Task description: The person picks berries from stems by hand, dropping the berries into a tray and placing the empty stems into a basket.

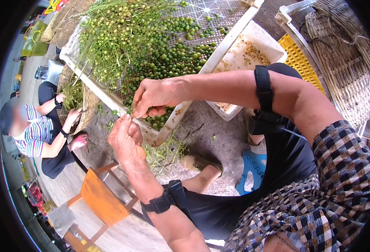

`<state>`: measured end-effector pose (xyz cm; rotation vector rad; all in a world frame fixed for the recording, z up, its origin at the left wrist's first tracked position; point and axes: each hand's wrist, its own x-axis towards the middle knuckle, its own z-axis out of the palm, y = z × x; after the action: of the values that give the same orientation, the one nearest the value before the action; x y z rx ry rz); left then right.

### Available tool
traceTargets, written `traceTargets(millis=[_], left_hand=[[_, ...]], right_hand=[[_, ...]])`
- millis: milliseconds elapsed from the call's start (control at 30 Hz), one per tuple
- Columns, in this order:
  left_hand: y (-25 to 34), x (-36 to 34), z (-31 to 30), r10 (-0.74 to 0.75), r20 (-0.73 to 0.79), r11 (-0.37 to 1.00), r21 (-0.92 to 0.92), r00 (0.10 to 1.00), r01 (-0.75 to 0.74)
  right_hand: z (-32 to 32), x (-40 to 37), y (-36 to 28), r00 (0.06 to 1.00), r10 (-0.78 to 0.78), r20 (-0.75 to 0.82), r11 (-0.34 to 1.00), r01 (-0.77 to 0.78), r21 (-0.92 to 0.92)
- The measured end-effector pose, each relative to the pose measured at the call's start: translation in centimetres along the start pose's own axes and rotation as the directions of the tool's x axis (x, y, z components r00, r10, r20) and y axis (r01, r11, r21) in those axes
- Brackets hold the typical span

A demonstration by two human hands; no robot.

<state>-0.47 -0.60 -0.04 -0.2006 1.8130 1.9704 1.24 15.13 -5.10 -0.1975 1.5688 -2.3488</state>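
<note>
My left hand point(127, 140) is closed in a pinch just off the near corner of a white plastic crate point(109, 101). A small green fruit point(115, 112) shows right beside its fingertips, seemingly on a thin stem. Its fingertips meet those of my right hand point(156, 98), which is also pinched, over the crate's edge; what lies between the right fingers is hidden. Inside the crate, loose round green fruits point(174, 59) are spread beside a heap of thin green stems with fruits still attached point(113, 38).
A white tub point(273, 46) with yellowish bits stands beside the crate. A yellow crate point(298, 59) and woven baskets point(340, 54) are at right. Below are a wooden chair point(101, 197) and a blue stool point(252, 170). Another person point(38, 134) sits at left, hands on a basket point(86, 107).
</note>
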Motion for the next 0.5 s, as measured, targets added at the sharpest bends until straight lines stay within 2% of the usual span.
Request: traceTargets(millis=[33,100,133,167,233,267,300,333,367,400,433,500], left_hand=[[0.0,0.0,0.0,0.000,0.000,1.000,0.001,1.000,0.000],[0.0,0.1,-0.1,-0.016,-0.017,1.000,0.019,1.000,0.017],[-0.1,0.4,-0.4,-0.016,-0.018,1.000,0.018,1.000,0.016],[-0.4,0.8,-1.0,-0.014,-0.009,1.000,-0.001,1.000,0.014],[-0.3,0.6,-1.0,-0.014,-0.003,1.000,-0.021,1.000,0.014],[-0.2,0.5,-0.8,0.003,-0.020,1.000,0.000,1.000,-0.003],[-0.1,0.1,-0.4,0.019,-0.037,1.000,0.021,0.999,-0.018],[0.1,-0.2,0.0,0.018,-0.037,1.000,0.020,0.999,-0.018],[0.2,-0.5,0.4,0.056,-0.019,0.994,0.098,0.998,-0.054],[0.3,-0.7,0.7,0.093,0.003,0.980,0.174,0.996,-0.092],[0.1,-0.8,0.7,0.093,0.004,0.980,0.175,0.996,-0.092],[-0.1,-0.7,0.9,0.141,0.048,0.964,0.219,0.989,-0.148]], right_hand=[[-0.1,0.2,0.2,1.000,-0.001,0.000,1.000,0.001,0.000],[-0.2,0.6,0.4,0.989,-0.145,-0.033,0.986,0.142,-0.084],[-0.1,0.8,0.4,0.979,-0.151,-0.134,0.989,0.148,-0.029],[-0.3,0.8,0.4,0.980,-0.149,-0.133,0.989,0.146,-0.029],[-0.7,0.7,-0.5,0.925,-0.345,-0.157,0.937,0.348,-0.007],[-0.8,0.3,-0.9,0.967,-0.131,-0.217,0.987,0.148,0.062],[-0.6,0.2,-1.3,0.968,-0.130,-0.216,0.987,0.146,0.060],[-0.2,0.1,-1.6,0.975,-0.123,-0.188,0.992,0.117,-0.041],[0.0,-0.1,-1.8,0.981,-0.112,-0.161,0.986,0.090,-0.141],[0.2,0.1,-1.6,0.985,-0.141,-0.104,0.975,0.121,-0.185],[0.1,0.2,-1.4,0.984,-0.142,-0.105,0.975,0.121,-0.184],[0.0,0.1,-1.3,0.996,-0.086,0.025,0.964,0.090,-0.250]])
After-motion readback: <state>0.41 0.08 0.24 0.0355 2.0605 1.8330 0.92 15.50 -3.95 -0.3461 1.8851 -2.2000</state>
